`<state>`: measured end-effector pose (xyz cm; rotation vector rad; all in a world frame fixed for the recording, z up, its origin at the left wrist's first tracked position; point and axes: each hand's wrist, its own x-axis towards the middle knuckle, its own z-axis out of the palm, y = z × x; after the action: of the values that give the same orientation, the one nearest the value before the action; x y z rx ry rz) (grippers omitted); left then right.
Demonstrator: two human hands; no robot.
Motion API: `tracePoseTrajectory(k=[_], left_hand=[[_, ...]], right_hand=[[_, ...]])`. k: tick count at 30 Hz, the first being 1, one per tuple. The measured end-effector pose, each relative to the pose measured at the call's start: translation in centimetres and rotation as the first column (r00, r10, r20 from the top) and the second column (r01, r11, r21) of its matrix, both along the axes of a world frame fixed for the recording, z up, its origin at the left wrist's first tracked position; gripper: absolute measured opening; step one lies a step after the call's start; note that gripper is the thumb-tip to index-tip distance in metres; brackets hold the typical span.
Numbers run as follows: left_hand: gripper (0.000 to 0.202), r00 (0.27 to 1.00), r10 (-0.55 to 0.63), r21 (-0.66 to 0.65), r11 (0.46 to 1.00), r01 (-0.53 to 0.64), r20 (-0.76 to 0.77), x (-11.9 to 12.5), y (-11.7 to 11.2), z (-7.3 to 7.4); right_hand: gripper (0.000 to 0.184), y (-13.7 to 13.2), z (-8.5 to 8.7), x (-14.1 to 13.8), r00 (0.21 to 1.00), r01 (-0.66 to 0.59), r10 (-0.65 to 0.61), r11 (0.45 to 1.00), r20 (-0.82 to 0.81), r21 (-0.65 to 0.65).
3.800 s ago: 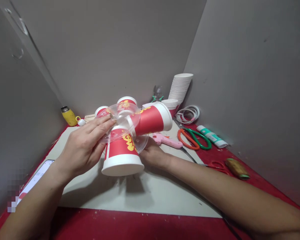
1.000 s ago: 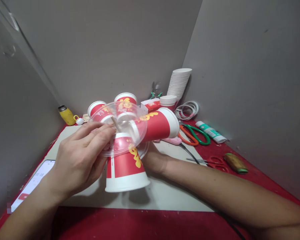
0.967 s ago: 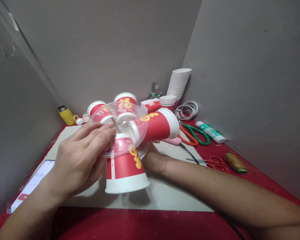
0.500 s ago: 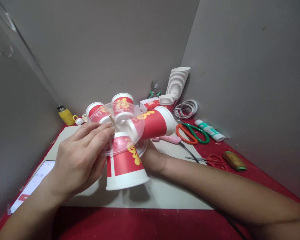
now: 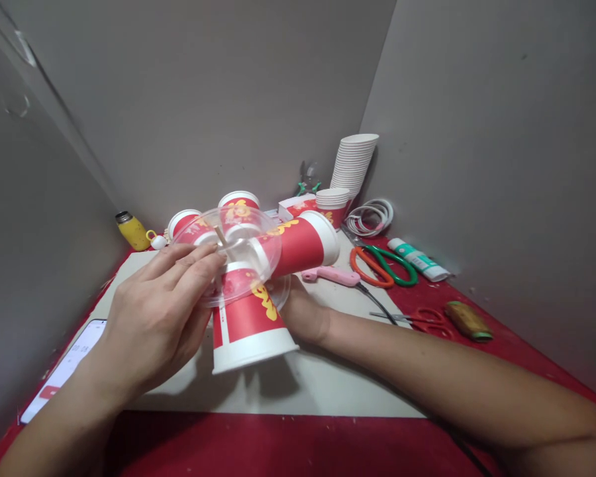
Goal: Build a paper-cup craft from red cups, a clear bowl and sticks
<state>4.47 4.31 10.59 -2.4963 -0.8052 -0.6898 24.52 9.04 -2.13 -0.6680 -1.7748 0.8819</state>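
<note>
Several red paper cups (image 5: pixel 251 324) with white rims and yellow print fan outward between two clear plastic discs (image 5: pixel 238 255), forming a wheel held above the mat. My left hand (image 5: pixel 153 318) grips the near left side, its fingers laid over the top disc beside a thin wooden stick (image 5: pixel 220 236) at the hub. My right hand (image 5: pixel 300 311) reaches under the wheel from the right; its fingers are hidden behind the cups and lower disc.
A grey mat (image 5: pixel 328 384) lies on a red tabletop. Behind are a white cup stack (image 5: pixel 353 165), coiled cable (image 5: pixel 370 217), pink glue gun (image 5: pixel 332 275), orange and green scissors (image 5: pixel 382 265), a glue tube (image 5: pixel 417 260), red scissors (image 5: pixel 427 318), a yellow bottle (image 5: pixel 133 230). A phone (image 5: pixel 62 371) lies left.
The cup wheel has tilted and shifted slightly left and down in the picture; both hands keep the same hold.
</note>
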Motion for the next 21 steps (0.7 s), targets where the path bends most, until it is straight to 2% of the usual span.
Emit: tracePoseTrajectory(k=[2, 5, 14, 18, 21], left_hand=[[0.039, 0.999, 0.033, -0.002, 0.999, -0.033, -0.001, 0.0, 0.1, 0.0], [0.036, 0.998, 0.061, 0.004, 0.998, -0.061, 0.005, -0.1, 0.4, 0.0], [0.030, 0.993, 0.089, 0.002, 0.996, -0.089, 0.076, -0.8, 2.4, -0.3], [0.030, 0.983, 0.126, -0.019, 0.992, -0.125, 0.134, -0.9, 2.9, -0.5], [0.031, 0.982, 0.125, -0.016, 0.992, -0.124, 0.140, -0.6, 2.8, -0.4]], right_hand=[[0.030, -0.3, 0.2, 0.4, 0.998, -0.019, 0.015, 0.998, -0.064, -0.062], [0.025, -0.6, 0.4, 0.8, 0.999, -0.040, 0.035, 0.992, -0.039, -0.120], [0.014, -0.2, 0.9, 0.9, 0.999, -0.012, 0.017, 0.994, 0.051, -0.105], [0.015, 0.3, 0.3, 0.8, 1.000, -0.019, 0.021, 0.997, 0.017, -0.077], [0.015, 1.3, -1.1, 0.5, 0.999, 0.011, -0.009, 0.999, 0.037, -0.050]])
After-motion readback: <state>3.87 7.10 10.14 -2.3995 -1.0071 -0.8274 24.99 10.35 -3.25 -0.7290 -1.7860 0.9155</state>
